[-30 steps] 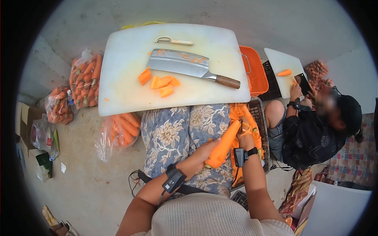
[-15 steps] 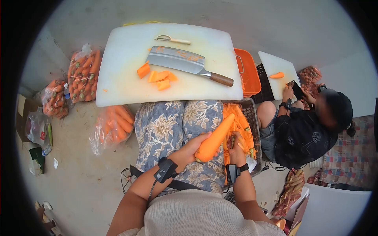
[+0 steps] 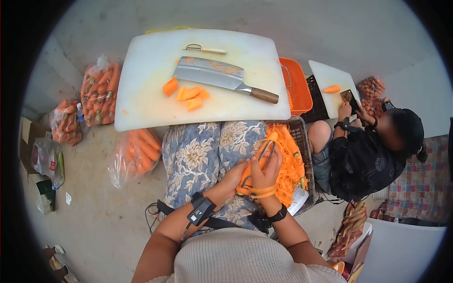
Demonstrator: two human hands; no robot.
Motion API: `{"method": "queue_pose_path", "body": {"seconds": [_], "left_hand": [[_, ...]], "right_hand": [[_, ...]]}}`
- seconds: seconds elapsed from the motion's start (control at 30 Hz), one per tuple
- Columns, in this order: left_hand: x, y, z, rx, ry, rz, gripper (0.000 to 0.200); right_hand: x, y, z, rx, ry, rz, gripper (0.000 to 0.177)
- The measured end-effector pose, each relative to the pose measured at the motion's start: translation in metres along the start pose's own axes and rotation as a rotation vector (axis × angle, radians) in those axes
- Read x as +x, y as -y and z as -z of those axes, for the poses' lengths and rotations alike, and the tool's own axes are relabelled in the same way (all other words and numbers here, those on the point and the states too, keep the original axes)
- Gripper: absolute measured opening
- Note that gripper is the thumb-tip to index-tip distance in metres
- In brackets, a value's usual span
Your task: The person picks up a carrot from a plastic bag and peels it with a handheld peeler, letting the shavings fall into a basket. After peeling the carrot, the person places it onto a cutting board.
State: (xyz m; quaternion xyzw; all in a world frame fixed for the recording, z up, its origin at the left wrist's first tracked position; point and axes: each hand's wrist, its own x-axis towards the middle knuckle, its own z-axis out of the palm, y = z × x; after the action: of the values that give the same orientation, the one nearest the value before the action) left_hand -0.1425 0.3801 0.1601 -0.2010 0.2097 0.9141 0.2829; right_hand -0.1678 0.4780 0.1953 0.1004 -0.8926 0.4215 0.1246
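In the head view my left hand [image 3: 234, 178] is wrapped round the lower part of a large carrot [image 3: 246, 175], tilted up and to the right above my lap. My right hand [image 3: 265, 170] lies over the carrot, closed on a peeler [image 3: 270, 150] whose dark metal frame shows against it. A long peel strip [image 3: 263, 191] hangs across my right wrist. Below and to the right, loose carrot peelings [image 3: 289, 162] fill a dark crate [image 3: 309, 165]. On the white cutting board [image 3: 146, 80] lie a cleaver [image 3: 207, 73], several carrot chunks [image 3: 191, 95] and a second peeler [image 3: 205, 48].
An orange bin [image 3: 302, 89] stands right of the board. Bags of carrots [image 3: 100, 94] sit on the floor at left, one bag [image 3: 139, 153] close to my knees. At right a person [image 3: 368, 160] works at another board [image 3: 325, 75] with a carrot [image 3: 331, 88].
My right hand has moved from beside the carrot onto it with the peeler, and a peel strip now drapes over the wrist. The co-worker's hands have shifted slightly.
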Motion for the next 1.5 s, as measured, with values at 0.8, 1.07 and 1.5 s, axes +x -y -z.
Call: {"method": "queue_pose_path", "body": {"seconds": [0.8,1.07,1.5], "left_hand": [[0.006,0.003,-0.011,0.247,-0.135,-0.033,0.042],[0.005,0.006,-0.012,0.416,-0.183,-0.057,0.04],[0.0,-0.004,-0.002,0.4,-0.026,0.006,0.045]], "right_hand": [[0.065,-0.065,-0.009,0.061,-0.072,-0.379,0.027],[0.084,-0.151,-0.01,0.151,-0.17,-0.53,0.029],[0.039,-0.217,0.009,0.804,0.006,-0.946,0.035]]}}
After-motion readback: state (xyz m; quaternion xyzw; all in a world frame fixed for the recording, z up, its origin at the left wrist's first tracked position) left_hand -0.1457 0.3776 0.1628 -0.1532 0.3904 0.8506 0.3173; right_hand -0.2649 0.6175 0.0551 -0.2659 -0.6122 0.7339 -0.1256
